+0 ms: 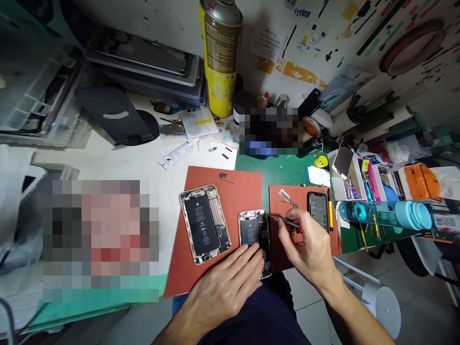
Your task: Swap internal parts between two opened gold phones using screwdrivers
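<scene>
My left hand [233,280] lies flat across the lower part of a smaller opened phone [250,229], fingers stretched over its battery and lower right side. My right hand [309,242] pinches a thin metal tool [285,220]. The tool's tip points left, at the phone's upper right edge; whether it touches cannot be made out. Left of this phone, a larger opened phone [201,223] rests on a reddish-brown mat [237,187] with its dark battery showing. My left hand hides much of the smaller phone's lower end.
On the right mat [275,196] are small metal parts [288,199], a lit phone [318,207] and a yellow pen-like tool [330,213]. A blue bottle [386,214] lies beyond. A yellow spray can [221,62] and a black stand [115,115] stand at the back.
</scene>
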Demonstrator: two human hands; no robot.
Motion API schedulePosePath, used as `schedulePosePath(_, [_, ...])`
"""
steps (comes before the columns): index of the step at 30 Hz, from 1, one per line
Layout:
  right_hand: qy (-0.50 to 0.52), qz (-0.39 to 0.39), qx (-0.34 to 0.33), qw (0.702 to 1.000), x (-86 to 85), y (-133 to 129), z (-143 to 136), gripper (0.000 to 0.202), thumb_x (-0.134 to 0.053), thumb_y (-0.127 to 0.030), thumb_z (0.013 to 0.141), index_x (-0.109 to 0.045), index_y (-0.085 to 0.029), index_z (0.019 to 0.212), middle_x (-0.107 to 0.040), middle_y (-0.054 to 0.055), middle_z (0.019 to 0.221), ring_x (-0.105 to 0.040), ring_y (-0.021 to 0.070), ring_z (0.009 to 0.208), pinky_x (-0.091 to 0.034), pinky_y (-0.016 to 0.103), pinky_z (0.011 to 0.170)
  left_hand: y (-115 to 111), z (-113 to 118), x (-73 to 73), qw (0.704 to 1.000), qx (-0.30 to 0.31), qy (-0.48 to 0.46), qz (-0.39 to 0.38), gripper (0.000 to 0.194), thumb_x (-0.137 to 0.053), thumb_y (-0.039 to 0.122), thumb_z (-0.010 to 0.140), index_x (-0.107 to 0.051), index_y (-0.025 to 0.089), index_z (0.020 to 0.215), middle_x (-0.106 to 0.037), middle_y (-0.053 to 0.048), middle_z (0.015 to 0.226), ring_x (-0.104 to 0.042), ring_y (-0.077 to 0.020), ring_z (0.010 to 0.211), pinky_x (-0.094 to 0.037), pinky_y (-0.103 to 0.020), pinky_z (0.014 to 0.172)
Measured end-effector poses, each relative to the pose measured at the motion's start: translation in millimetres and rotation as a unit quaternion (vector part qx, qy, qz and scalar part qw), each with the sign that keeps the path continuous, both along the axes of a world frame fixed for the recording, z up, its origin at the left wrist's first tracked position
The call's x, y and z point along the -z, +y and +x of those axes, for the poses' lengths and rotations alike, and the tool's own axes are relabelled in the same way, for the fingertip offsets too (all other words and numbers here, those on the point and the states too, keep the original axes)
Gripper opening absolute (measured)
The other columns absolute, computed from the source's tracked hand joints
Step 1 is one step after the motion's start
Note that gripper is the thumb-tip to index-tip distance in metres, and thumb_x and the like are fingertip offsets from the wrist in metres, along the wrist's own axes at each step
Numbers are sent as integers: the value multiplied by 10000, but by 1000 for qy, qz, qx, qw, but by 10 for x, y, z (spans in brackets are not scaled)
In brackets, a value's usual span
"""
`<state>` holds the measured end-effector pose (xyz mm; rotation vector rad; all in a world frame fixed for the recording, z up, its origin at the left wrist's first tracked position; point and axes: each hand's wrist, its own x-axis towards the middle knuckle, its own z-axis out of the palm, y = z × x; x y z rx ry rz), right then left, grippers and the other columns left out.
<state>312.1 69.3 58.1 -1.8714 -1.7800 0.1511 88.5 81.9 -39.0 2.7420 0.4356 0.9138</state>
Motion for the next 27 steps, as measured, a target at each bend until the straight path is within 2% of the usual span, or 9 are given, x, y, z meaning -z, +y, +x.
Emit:
schedulePosePath(2, [-21, -17, -10, 1000, -28, 55, 10, 74, -615, -164, 1076, -569, -222, 1073, -726, 23, 867, -699, 156, 691, -548, 280, 640, -3, 3, 1, 1000, 1, -4, -2, 360, -740, 271, 1052, -739, 68, 1349, -781, -111, 1376, -729, -281, 1326, -399, -480, 1349])
schedulePosePath(5, [-55, -37, -6, 998, -40, 139, 23, 148, -602, -193, 1095, -529, -243, 977, -667, -19, 729, -599, 132, 534, -434, 280, 513, -2, 6, 0, 1000, -1, -2, 2, 366, -737, 285, 1056, -737, 70, 1351, -781, -103, 1379, -729, -271, 1325, -376, -474, 1368])
schedulePosePath(7, [-68, -44, -10, 997, -42, 178, 31, 181, -595, -207, 1107, -510, -252, 954, -648, -28, 694, -579, 132, 504, -400, 290, 497, 1, 6, -2, 1000, -4, 0, 4, 370, -734, 296, 1059, -736, 70, 1352, -779, -99, 1386, -728, -265, 1329, -374, -467, 1372])
schedulePosePath(13, [-37, -81, -50, 995, -120, 209, 75, 139, -571, -169, 1107, -517, -251, 1008, -697, 7, 802, -682, 164, 646, -465, 297, 588, 13, 5, -10, 1000, -9, 3, 12, 355, -720, 305, 1069, -741, 81, 1343, -787, -83, 1375, -730, -260, 1324, -419, -458, 1347])
schedulePosePath(18, [-41, -99, -87, 990, -224, 210, 103, 125, -551, -147, 1091, -527, -247, 1020, -682, 15, 840, -652, 178, 679, -482, 313, 628, 3, 2, -5, 1000, -7, 0, 4, 352, -735, 297, 1058, -745, 80, 1335, -789, -93, 1367, -733, -272, 1322, -462, -460, 1317])
schedulePosePath(23, [-24, -114, -66, 991, -203, 200, 119, 105, -558, -175, 1102, -555, -245, 1025, -724, 26, 836, -704, 180, 677, -505, 291, 619, 8, -1, -6, 1000, -9, 7, 2, 361, -714, 298, 1072, -732, 83, 1362, -776, -92, 1400, -730, -261, 1328, -476, -442, 1304])
schedulePosePath(27, [-33, -114, -55, 991, -180, 207, 127, 105, -563, -195, 1104, -555, -247, 1013, -697, 3, 758, -649, 164, 582, -455, 279, 562, 12, 2, -10, 1000, -7, 10, 1, 369, -715, 299, 1071, -728, 82, 1370, -772, -88, 1408, -730, -261, 1327, -467, -441, 1309])
